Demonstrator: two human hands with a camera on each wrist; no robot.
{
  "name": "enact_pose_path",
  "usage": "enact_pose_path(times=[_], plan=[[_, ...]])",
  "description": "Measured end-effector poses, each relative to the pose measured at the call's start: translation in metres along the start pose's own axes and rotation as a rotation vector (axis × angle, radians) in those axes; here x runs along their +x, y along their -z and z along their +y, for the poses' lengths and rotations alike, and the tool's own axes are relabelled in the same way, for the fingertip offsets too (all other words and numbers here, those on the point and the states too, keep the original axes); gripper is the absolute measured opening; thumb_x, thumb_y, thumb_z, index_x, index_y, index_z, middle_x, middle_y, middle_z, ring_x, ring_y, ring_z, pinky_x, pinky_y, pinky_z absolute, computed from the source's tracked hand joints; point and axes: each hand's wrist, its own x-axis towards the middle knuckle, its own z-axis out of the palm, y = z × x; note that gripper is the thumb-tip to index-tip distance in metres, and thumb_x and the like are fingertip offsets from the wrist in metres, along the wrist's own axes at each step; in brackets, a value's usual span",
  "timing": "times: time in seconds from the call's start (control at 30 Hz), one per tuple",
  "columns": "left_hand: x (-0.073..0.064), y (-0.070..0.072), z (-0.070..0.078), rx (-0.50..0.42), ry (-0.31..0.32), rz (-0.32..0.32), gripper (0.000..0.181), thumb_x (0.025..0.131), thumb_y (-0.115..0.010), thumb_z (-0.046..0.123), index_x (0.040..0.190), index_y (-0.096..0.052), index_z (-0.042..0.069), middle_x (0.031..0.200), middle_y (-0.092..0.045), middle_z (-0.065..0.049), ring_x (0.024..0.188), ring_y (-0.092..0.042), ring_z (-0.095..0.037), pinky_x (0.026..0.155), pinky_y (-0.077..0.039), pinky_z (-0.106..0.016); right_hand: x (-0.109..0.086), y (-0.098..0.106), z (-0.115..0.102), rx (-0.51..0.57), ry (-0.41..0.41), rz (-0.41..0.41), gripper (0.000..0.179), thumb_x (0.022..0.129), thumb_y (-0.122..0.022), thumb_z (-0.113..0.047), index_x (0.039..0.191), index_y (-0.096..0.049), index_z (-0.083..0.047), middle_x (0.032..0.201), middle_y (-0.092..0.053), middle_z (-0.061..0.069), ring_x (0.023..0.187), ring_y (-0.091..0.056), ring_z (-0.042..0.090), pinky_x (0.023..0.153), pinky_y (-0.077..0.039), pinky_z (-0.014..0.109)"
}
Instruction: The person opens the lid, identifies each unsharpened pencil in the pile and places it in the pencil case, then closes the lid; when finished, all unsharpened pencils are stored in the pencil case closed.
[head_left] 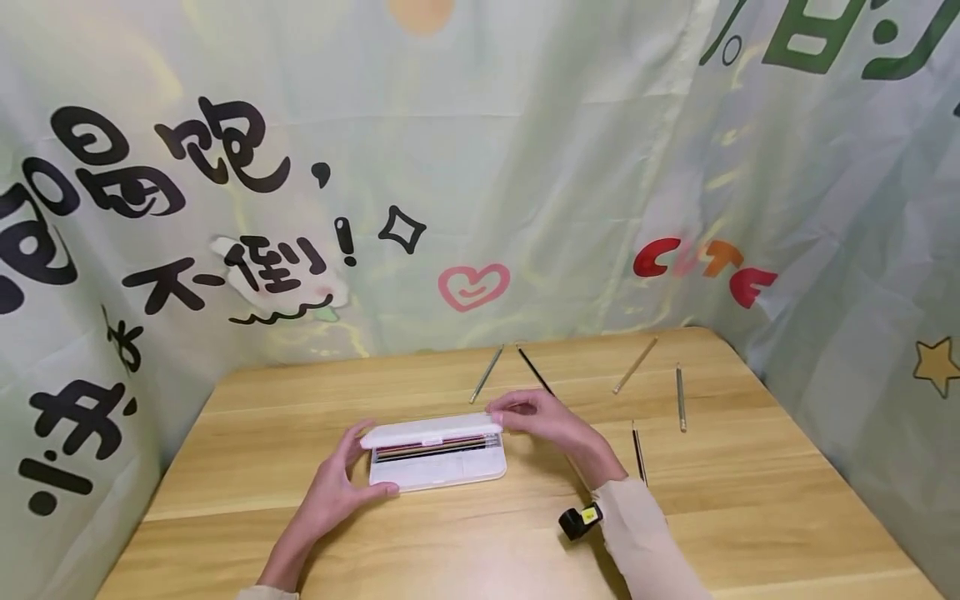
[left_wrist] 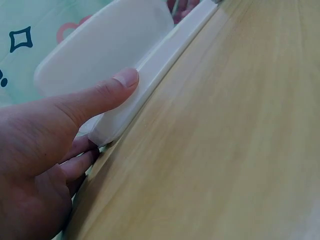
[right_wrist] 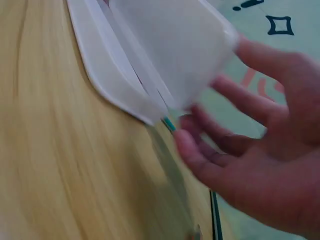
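Note:
A white pencil case (head_left: 438,479) lies on the table with its lid (head_left: 427,427) half raised and several pencils (head_left: 435,447) in a row inside. Around its left end, my left hand (head_left: 337,483) grips the case, thumb on the front edge and fingers behind. My right hand (head_left: 543,417) holds the lid's right corner. Close up in the right wrist view, its fingers bend behind the lid (right_wrist: 170,45), with the thumb near the corner. A small green strip (right_wrist: 169,124) shows beside that thumb.
Loose pencils lie behind and right of the case, among them a grey one (head_left: 487,375), a black one (head_left: 533,367), a tan one (head_left: 636,365) and another grey one (head_left: 681,398). A further black pencil (head_left: 638,450) is by the right forearm. Printed cloth (head_left: 480,208) surrounds the wooden table (head_left: 780,500).

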Motion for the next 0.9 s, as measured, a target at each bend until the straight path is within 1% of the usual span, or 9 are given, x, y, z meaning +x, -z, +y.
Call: enact_pose_path(times=[0.07, 0.13, 0.23, 0.37, 0.47, 0.6, 0.8, 0.87, 0.9], plan=[[0.000, 0.000, 0.000, -0.010, -0.006, -0.014, 0.097, 0.070, -0.097, 0.030, 0.151, -0.046, 0.013, 0.144, -0.058, -0.014, 0.134, -0.052, -0.034, 0.115, -0.036, -0.044, -0.002, 0.003, 0.005, -0.065, 0.024, -0.083, 0.044, 0.100, -0.069, -0.021, 0.135, -0.062, 0.004, 0.128, -0.066, 0.017, 0.116, -0.062, 0.033, 0.102, -0.051, 0.046], [0.001, -0.001, 0.000, -0.017, -0.004, -0.035, 0.091, 0.073, -0.095, 0.031, 0.150, -0.050, 0.013, 0.146, -0.056, -0.010, 0.135, -0.050, -0.030, 0.115, -0.036, -0.038, -0.004, 0.005, 0.009, -0.128, 0.051, -0.130, 0.051, 0.098, -0.072, -0.019, 0.140, -0.057, 0.004, 0.132, -0.064, 0.017, 0.118, -0.060, 0.032, 0.103, -0.050, 0.046], [0.002, -0.001, 0.001, -0.003, 0.020, -0.051, 0.079, 0.084, -0.087, 0.033, 0.151, -0.050, 0.014, 0.151, -0.051, -0.010, 0.142, -0.044, -0.031, 0.117, -0.035, -0.046, -0.005, 0.005, 0.012, -0.163, 0.072, -0.162, 0.060, 0.095, -0.076, -0.017, 0.144, -0.052, 0.006, 0.131, -0.062, 0.018, 0.116, -0.058, 0.033, 0.101, -0.050, 0.046], [0.002, -0.002, 0.001, 0.018, 0.031, -0.049, 0.068, 0.094, -0.077, 0.037, 0.152, -0.049, 0.014, 0.156, -0.047, -0.010, 0.147, -0.037, -0.035, 0.117, -0.029, -0.061, -0.004, 0.004, 0.011, -0.174, 0.057, -0.162, 0.066, 0.089, -0.082, -0.014, 0.145, -0.052, 0.005, 0.126, -0.063, 0.015, 0.111, -0.057, 0.033, 0.091, -0.052, 0.038], [0.001, -0.002, 0.000, 0.023, 0.040, -0.037, 0.069, 0.091, -0.079, 0.039, 0.150, -0.051, 0.015, 0.154, -0.049, -0.008, 0.147, -0.037, -0.034, 0.117, -0.028, -0.060, -0.003, 0.000, 0.011, -0.187, 0.061, -0.162, 0.066, 0.086, -0.084, -0.011, 0.143, -0.055, 0.003, 0.122, -0.064, 0.013, 0.107, -0.057, 0.033, 0.084, -0.049, 0.032], [-0.001, 0.000, -0.002, 0.033, 0.049, -0.024, 0.070, 0.087, -0.082, 0.041, 0.148, -0.054, 0.020, 0.151, -0.052, -0.005, 0.146, -0.039, -0.031, 0.118, -0.028, -0.056, 0.000, -0.004, 0.011, -0.189, 0.076, -0.170, 0.064, 0.084, -0.085, -0.008, 0.140, -0.057, 0.003, 0.120, -0.064, 0.014, 0.104, -0.056, 0.036, 0.079, -0.047, 0.032], [-0.004, 0.000, -0.004, 0.029, 0.047, -0.028, 0.070, 0.085, -0.085, 0.040, 0.147, -0.054, 0.023, 0.150, -0.053, -0.003, 0.145, -0.040, -0.028, 0.118, -0.029, -0.030, -0.001, -0.008, 0.010, -0.209, 0.042, -0.167, 0.066, 0.085, -0.085, -0.009, 0.143, -0.055, 0.000, 0.118, -0.063, 0.012, 0.103, -0.055, 0.035, 0.079, -0.047, 0.029], [-0.004, -0.001, -0.004, 0.032, 0.043, -0.030, 0.070, 0.086, -0.084, 0.040, 0.147, -0.054, 0.022, 0.150, -0.053, -0.004, 0.145, -0.041, -0.028, 0.118, -0.029, -0.031, -0.002, -0.009, 0.010, -0.213, 0.047, -0.165, 0.066, 0.086, -0.084, -0.010, 0.143, -0.055, 0.001, 0.119, -0.063, 0.013, 0.104, -0.056, 0.035, 0.080, -0.048, 0.030], [-0.004, -0.001, -0.005, 0.033, 0.040, -0.031, 0.070, 0.087, -0.083, 0.040, 0.147, -0.054, 0.021, 0.150, -0.053, -0.004, 0.145, -0.041, -0.028, 0.118, -0.030, -0.035, -0.003, -0.009, 0.011, -0.223, 0.054, -0.158, 0.065, 0.087, -0.084, -0.011, 0.144, -0.054, 0.002, 0.119, -0.063, 0.014, 0.105, -0.056, 0.036, 0.081, -0.050, 0.032]])
